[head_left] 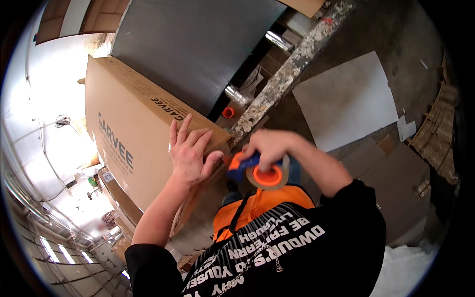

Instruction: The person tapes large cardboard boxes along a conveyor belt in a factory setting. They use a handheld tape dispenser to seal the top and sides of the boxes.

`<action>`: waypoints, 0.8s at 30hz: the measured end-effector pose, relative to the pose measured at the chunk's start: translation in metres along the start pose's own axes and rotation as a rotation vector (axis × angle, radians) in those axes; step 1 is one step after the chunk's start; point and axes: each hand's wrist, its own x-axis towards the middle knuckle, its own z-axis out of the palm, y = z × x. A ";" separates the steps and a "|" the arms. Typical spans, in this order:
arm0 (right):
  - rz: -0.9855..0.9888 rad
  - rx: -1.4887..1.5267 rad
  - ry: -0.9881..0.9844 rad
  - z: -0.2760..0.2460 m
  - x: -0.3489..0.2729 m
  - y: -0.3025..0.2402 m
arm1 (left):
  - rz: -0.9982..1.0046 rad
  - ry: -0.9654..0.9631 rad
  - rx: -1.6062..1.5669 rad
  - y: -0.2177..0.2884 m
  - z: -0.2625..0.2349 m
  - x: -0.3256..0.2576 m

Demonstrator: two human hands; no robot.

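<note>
The left hand (pixel 190 151) lay flat, fingers spread, pressing the end of a large brown cardboard box (pixel 131 143) that stood to the person's left. Just beside it, the right hand (pixel 269 147) gripped a blue and orange tape dispenser (pixel 260 171) at the box's corner. The tape strip itself was hidden behind the hands, and the box's lower end was cut off by the forearm.
</note>
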 end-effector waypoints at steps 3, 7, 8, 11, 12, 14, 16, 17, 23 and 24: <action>0.072 -0.245 0.139 0.034 0.020 -0.048 | -0.011 0.121 -0.064 0.003 0.003 0.005; -0.022 -0.547 -0.020 0.080 0.063 -0.075 | -0.016 0.150 -0.070 0.006 0.005 0.006; -0.093 -0.629 -0.094 0.100 0.072 -0.070 | -0.028 0.143 -0.060 0.006 0.006 0.006; -0.089 -0.406 -0.214 0.146 0.074 -0.054 | -0.020 0.200 -0.040 0.004 0.011 0.004; -0.082 -0.420 -0.222 0.158 0.062 -0.047 | -0.060 0.213 -0.046 0.007 0.012 -0.005; -0.192 -0.018 0.225 0.175 0.024 -0.030 | -0.097 0.199 -0.046 0.006 0.010 -0.021; -0.233 0.249 0.456 0.183 -0.004 -0.013 | -0.137 0.212 -0.034 -0.002 0.018 -0.025; -0.200 0.468 0.550 0.188 -0.015 -0.012 | -0.193 0.323 -0.095 -0.008 0.028 -0.027; -0.596 0.888 1.210 0.173 0.014 -0.105 | -0.378 0.869 -0.624 -0.021 0.045 -0.068; -0.688 0.872 1.231 0.169 0.029 -0.116 | -0.417 0.914 -0.641 -0.019 0.047 -0.088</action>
